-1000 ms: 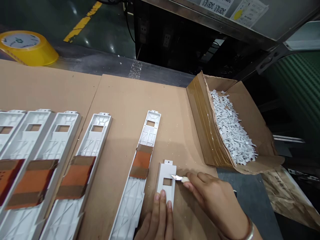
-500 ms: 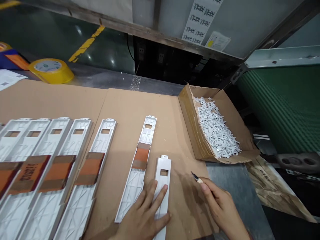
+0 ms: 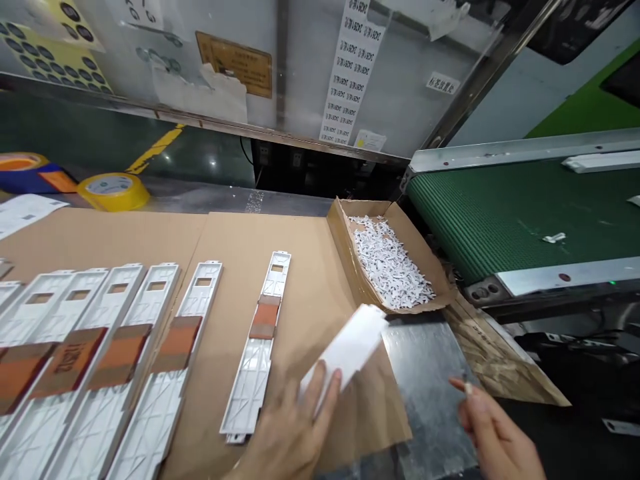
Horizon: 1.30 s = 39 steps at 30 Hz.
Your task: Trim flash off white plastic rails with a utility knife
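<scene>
Panel (image 3: 345,347), white, lay or hung over the right part of the cardboard (image 3: 240,240); blurred, contact beneath not determinable. Long axis diagonal, far end pointing forward and right, toward the near corner of the box (image 3: 345,250). Left hand (image 3: 293,427): fingers partly spread on the panel's near end; thumb hidden, so could not tell whether it gripped. Right hand (image 3: 500,430), well apart from the left: fingers pinched on a small tool (image 3: 468,387), near the metal tabletop (image 3: 425,380). One banded strip (image 3: 245,393) lay left of the panel. Box contained white bits (image 3: 393,260). Yellow tape (image 3: 114,193) sat far left; green conveyor (image 3: 475,220) ran at right.
</scene>
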Available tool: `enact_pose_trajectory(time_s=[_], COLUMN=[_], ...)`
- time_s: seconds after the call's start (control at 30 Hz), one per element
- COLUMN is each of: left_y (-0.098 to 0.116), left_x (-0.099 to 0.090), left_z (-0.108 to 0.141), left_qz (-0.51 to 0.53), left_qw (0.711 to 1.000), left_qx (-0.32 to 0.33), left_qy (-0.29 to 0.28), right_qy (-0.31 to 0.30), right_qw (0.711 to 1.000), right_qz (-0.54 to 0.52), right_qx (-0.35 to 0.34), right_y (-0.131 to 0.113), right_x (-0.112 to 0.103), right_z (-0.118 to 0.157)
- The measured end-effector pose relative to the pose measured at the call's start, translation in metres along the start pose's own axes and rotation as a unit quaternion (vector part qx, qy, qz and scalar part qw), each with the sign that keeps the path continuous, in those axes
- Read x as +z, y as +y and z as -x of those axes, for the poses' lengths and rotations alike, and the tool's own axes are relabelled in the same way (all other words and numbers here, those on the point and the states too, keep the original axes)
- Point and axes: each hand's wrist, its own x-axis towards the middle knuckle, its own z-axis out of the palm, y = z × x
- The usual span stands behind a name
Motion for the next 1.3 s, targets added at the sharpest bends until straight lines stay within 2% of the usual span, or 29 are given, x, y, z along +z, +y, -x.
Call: enact_pose_trajectory(time_s=[0.07,0.17,0.23,0.33,0.47,0.63,0.8,1.3], left_y=[0.011,0.031,0.042,0.050,0.046,0.043,0.044,0.046], left_x=[0.021,0.047,0.056,0.057,0.051,0.050,0.051,0.056], left_z=[0.022,0.046,0.053,0.051,0.043,0.038,0.037,0.039], left_qz=[-0.038,-0.033,-0.013,0.022,0.069,0.059,0.054,0.065], left_qw=[0.996,0.991,0.991,0.986,0.980,0.980,0.982,0.985], left_qx=[-0.075,-0.116,-0.121,-0.140,-0.161,-0.150,-0.148,-0.135], left_qy=[-0.040,-0.057,-0.059,-0.085,-0.092,-0.116,-0.101,-0.091], right_qy=[-0.066,-0.130,-0.147,-0.154,-0.154,-0.150,-0.149,-0.166], right_qw=[0.997,0.982,0.971,0.959,0.942,0.929,0.914,0.900], right_qz=[-0.019,-0.008,0.018,0.080,0.141,0.181,0.206,0.233], right_qx=[-0.035,-0.135,-0.186,-0.226,-0.262,-0.285,-0.316,-0.331], right_y=[-0.014,-0.037,-0.051,-0.065,-0.074,-0.085,-0.094,-0.096], right_x=[0.026,0.066,0.086,0.102,0.110,0.120,0.125,0.129], right_z=[0.007,0.014,0.016,0.018,0.020,0.021,0.013,0.005])
